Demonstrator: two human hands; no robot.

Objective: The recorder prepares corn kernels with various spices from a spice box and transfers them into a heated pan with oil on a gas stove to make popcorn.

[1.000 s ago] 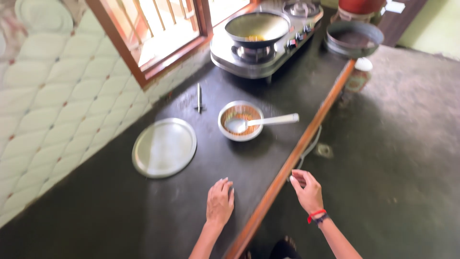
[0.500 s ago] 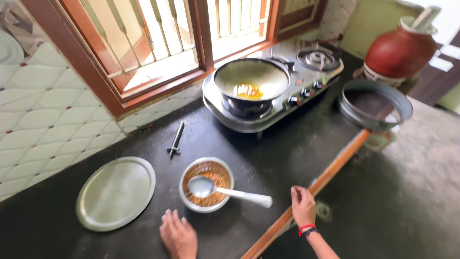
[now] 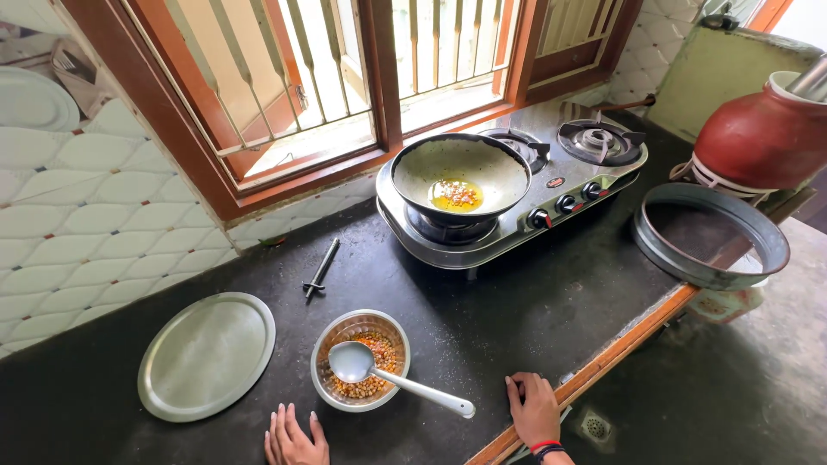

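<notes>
Dark counter (image 3: 534, 319): both hands flat, empty.

left hand (image 3: 295, 439) & red pot (image 3: 758, 129) cut off by frame edge.

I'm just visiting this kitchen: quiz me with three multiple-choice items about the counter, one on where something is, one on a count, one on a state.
1. Where does the ladle rest?
A. in the steel bowl of kernels
B. in the pan
C. on the flat plate

2. How many burners does the stove have?
A. one
B. two
C. four

3. What are the hands doing?
A. both grip the ladle
B. one lifts the pan
C. both lie flat on the counter, holding nothing

Answers: 1 A, its scoop sits in the bowl. 2 B, one burner under the pan, one bare burner beside it. 3 C, the left hand and right hand rest open on the counter.
</notes>
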